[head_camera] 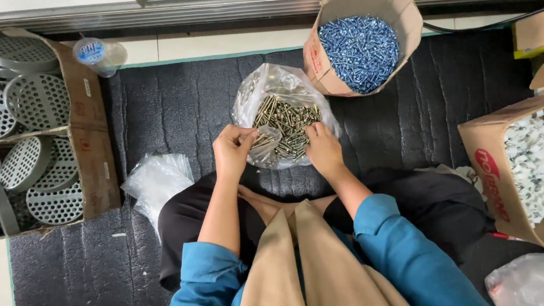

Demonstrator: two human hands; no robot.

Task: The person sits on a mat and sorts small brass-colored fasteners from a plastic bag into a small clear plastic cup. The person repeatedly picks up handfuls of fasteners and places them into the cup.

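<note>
A clear plastic bag full of brass-coloured screws lies open on the dark mat in front of me. My left hand is at the bag's near left edge, fingers pinched on a few screws. My right hand rests on the pile at the near right, fingers curled among the screws. Both forearms come out of blue sleeves over a tan apron.
A cardboard box of silvery-blue screws stands behind the bag. A box of white plastic clips is at the right, a box of perforated metal discs at the left. Small clear bags lie by my left knee.
</note>
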